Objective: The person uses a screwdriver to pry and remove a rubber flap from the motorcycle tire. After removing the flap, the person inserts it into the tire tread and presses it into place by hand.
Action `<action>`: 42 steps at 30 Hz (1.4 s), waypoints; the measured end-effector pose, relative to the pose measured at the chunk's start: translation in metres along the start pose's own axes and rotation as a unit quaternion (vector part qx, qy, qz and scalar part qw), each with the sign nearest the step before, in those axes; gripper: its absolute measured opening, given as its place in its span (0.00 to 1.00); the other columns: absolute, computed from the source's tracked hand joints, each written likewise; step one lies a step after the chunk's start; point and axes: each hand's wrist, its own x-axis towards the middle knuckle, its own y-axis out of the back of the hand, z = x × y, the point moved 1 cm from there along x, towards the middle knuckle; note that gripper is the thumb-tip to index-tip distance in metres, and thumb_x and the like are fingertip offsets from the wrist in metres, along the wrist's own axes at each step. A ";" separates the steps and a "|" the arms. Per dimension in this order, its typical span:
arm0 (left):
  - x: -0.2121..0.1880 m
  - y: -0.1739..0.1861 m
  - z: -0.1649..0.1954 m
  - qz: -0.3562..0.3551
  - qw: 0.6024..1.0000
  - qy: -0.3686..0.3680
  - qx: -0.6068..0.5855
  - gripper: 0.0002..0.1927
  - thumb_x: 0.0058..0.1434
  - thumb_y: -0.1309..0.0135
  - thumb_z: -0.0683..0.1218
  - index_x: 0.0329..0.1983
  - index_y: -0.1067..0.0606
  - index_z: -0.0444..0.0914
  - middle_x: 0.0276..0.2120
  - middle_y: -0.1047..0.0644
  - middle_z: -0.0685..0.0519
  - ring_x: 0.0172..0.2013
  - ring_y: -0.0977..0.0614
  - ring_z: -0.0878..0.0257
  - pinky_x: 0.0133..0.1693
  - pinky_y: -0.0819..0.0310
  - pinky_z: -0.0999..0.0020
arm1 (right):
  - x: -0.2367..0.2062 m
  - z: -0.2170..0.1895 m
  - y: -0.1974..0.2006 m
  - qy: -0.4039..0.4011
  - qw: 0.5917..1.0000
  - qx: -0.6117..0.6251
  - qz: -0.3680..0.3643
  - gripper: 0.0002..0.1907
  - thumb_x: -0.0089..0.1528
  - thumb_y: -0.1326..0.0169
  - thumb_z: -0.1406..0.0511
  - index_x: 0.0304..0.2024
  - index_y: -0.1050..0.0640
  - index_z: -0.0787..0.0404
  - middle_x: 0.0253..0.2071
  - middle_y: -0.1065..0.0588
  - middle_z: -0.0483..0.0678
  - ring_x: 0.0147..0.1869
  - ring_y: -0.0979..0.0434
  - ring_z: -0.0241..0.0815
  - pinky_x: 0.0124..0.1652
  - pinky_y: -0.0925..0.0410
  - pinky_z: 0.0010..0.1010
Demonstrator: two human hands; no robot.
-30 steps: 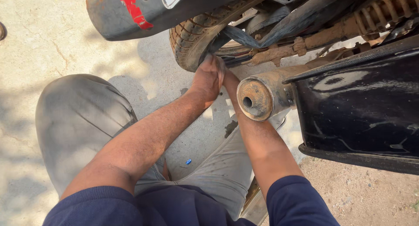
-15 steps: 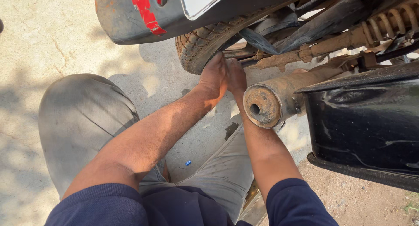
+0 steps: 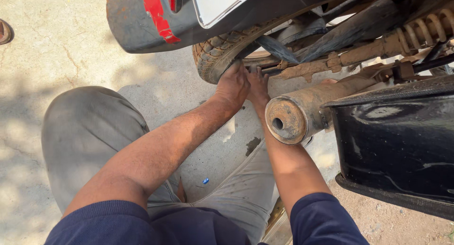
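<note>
- Landmark: rusty exhaust muffler (image 3: 294, 116), round end cap facing the camera, steel can with flaking brown scale.
- Nearest, below the muffler: blue sleeves (image 3: 326, 221), grey trousers (image 3: 90, 131); the person sits on cracked concrete floor (image 3: 52, 46). Small blue cap (image 3: 205, 181) lies on the floor between the legs.
- Right of the muffler: glossy black body panel (image 3: 397, 141), smooth and hard.
- Left hand (image 3: 232, 86) just left of and beyond the muffler, palm down, fingers flat against the rear tyre (image 3: 217, 56); not gripping anything visible.
- Right hand (image 3: 257, 84) touches the left one, fingers reaching under the wheel area; tips hidden, so I cannot tell what it holds.
- Tyre: knobbly rubber tread, dusty, sits up-left of the muffler under the mudguard (image 3: 142, 22). Judged heavy and stiff with the wheel; tread gives good friction, best held across the tread or sidewalls.
- Farthest, above the muffler: rusty swing arm (image 3: 340, 60) and coil spring (image 3: 423, 30), rigid steel, gritty.
</note>
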 end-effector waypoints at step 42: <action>-0.046 0.043 -0.048 -0.054 0.972 -0.122 0.194 0.29 0.58 0.50 0.56 0.61 0.25 0.39 0.61 0.26 0.46 0.68 0.34 0.49 0.69 0.58 0.46 | -0.028 -0.064 -0.021 0.002 0.874 0.380 0.302 0.27 0.62 0.37 0.67 0.61 0.29 0.66 0.62 0.28 0.61 0.66 0.28 0.56 0.62 0.32 0.41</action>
